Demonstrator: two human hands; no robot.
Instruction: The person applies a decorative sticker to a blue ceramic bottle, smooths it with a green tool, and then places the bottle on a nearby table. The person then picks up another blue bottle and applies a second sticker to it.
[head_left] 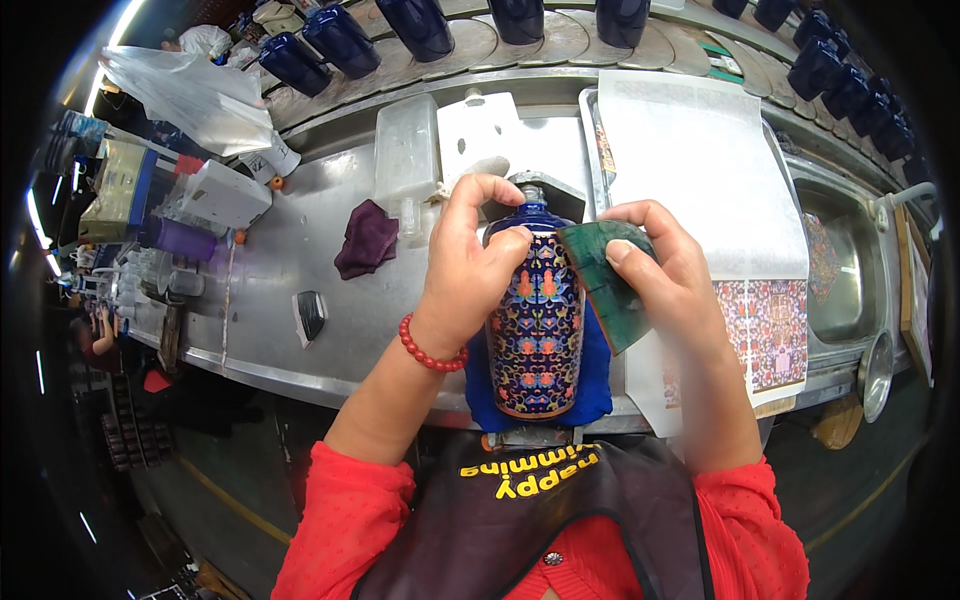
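Observation:
A dark blue bottle [537, 335] with a colourful floral pattern lies in front of me, its neck pointing away. Beneath it is a bright blue cloth [596, 375] at the counter's near edge. My left hand [470, 240] curls around the bottle's neck and shoulder, thumb on the shoulder and index finger near the mouth. In my right hand [672, 270] is a green, flat scraper [603, 270], pinched between thumb and fingers. The scraper's left edge is at the bottle's upper right side; whether it presses on the surface I cannot tell.
A purple cloth [366, 240] and a clear plastic tray [404, 150] lie left on the metal counter [290, 240]. White paper [690, 170] covers a tray at right, above patterned sheets [778, 330]. A sink [845, 310] is farther right. Plain blue bottles [418, 28] line the conveyor behind.

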